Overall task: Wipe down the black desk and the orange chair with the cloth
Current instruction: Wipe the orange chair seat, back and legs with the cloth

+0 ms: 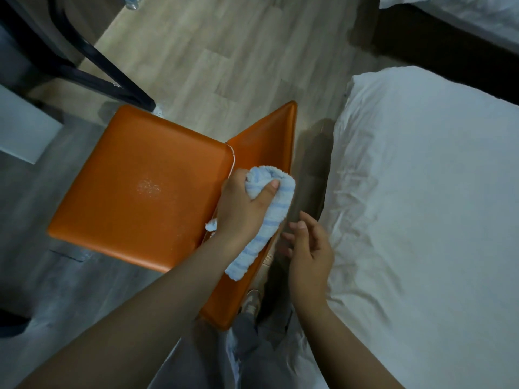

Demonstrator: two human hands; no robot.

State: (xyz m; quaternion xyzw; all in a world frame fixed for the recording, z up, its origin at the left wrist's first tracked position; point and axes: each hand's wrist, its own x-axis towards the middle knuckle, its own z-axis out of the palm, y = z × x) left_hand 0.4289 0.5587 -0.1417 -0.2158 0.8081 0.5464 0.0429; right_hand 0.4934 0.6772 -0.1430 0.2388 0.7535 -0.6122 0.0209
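Over the backrest [264,147] of the orange chair [134,186], the left hand [241,209] grips a bunched cloth [269,226], pale blue with white stripes. The thumb lies across the top of the bundle and the fingers are curled round it. The cloth presses against the backrest near where it meets the seat, and its loose end trails along the backrest towards the person. A small corner sticks out under the wrist.

The right hand [309,248] hovers just beside the trailing end of the cloth, on the bed's side of the backrest. Its fingers are relaxed and slightly bent, and it holds nothing.

The seat spreads out to the left of the hands. It is smooth and shiny, with a pale speckled patch [148,188] near its middle. Below the hands are grey trousers [252,355] and one shoe [251,300] on the floor next to the chair.

To the right, close to the chair, stands a bed [421,178] with a crumpled white sheet. A second bed [463,12] shows in the far top right corner. Beyond the chair is a pale wooden floor [224,51]. At the top left a black frame [92,60] slants down to the floor near the seat's far corner, and a clear bottle [132,1] is partly in view at the upper edge.
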